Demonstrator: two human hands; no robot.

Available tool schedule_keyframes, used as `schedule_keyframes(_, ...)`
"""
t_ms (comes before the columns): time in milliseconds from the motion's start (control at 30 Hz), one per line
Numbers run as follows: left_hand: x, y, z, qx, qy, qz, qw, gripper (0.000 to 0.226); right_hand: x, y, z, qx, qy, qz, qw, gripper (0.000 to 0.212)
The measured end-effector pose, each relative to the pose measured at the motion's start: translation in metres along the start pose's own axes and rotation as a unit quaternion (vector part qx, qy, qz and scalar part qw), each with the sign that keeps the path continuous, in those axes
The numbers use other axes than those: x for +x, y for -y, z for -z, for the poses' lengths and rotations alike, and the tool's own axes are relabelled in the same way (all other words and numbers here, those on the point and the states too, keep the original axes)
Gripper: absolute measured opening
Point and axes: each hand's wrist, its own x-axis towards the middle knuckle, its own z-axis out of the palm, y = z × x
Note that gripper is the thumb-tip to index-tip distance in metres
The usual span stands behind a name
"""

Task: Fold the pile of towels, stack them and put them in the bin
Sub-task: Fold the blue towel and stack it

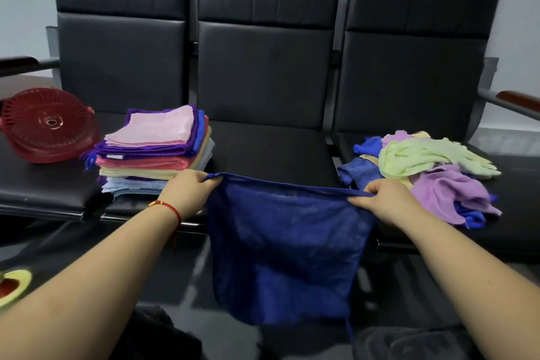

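Note:
A dark blue towel (286,248) hangs spread in front of the middle seat, held by its top edge. My left hand (187,188) pinches its upper left corner and my right hand (385,199) pinches the upper right corner. On the left seat stands a stack of folded towels (155,149) in pink, purple, red, yellow and pale blue. An unfolded pile of towels (429,172) in green, lilac and blue lies on the right seat. The red slatted bin (46,126) lies tipped on its side at the far left.
A row of three black padded chairs (266,73) with tall backs faces me, with armrests (517,99) at both ends. A yellow and red object (11,286) shows at the lower left edge. The floor below is dark.

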Motion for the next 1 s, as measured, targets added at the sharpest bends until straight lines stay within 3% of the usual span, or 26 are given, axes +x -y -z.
schedule_keyframes(100,0.003,-0.001,0.002,0.013,0.010,0.019,1.000,0.035,0.005,-0.003,0.003,-0.002,0.001,-0.010,1.000,0.035)
schedule_keyframes(167,0.005,-0.004,0.000,-0.091,0.037,0.075,0.992,0.033,0.007,-0.006,0.003,0.016,0.015,-0.019,1.000,0.026)
schedule_keyframes(267,0.002,-0.011,0.000,-0.310,0.099,0.187,0.927,0.022,0.010,-0.008,0.006,0.027,0.016,-0.039,0.999,0.028)
schedule_keyframes(400,0.004,-0.018,0.001,-0.457,0.145,0.222,0.849,0.024,0.018,-0.009,0.011,-0.023,-0.008,-0.069,0.997,0.031)
schedule_keyframes(500,0.012,-0.018,-0.007,-0.544,0.131,0.239,0.794,0.032,0.023,-0.002,0.002,0.115,0.010,-0.117,0.986,0.031)
schedule_keyframes(567,0.019,-0.018,-0.013,-0.578,0.119,0.242,0.770,0.030,0.023,0.007,-0.006,0.302,0.069,-0.210,0.927,0.028)
schedule_keyframes(633,0.026,-0.018,-0.020,-0.594,0.098,0.244,0.760,0.033,0.023,0.015,-0.010,0.459,0.134,-0.281,0.832,0.019)
schedule_keyframes(733,0.034,-0.020,-0.029,-0.613,0.061,0.249,0.747,0.040,0.031,0.020,-0.015,0.620,0.187,-0.314,0.694,0.033)
schedule_keyframes(800,0.038,-0.024,-0.034,-0.643,0.037,0.239,0.726,0.040,0.039,0.025,-0.022,0.681,0.166,-0.323,0.636,0.041)
schedule_keyframes(867,0.043,-0.028,-0.039,-0.672,0.015,0.220,0.707,0.040,0.045,0.033,-0.028,0.705,0.127,-0.321,0.620,0.039)
schedule_keyframes(1000,0.055,-0.032,-0.048,-0.713,-0.010,0.198,0.673,0.036,0.059,0.043,-0.041,0.686,0.109,-0.231,0.682,0.017)
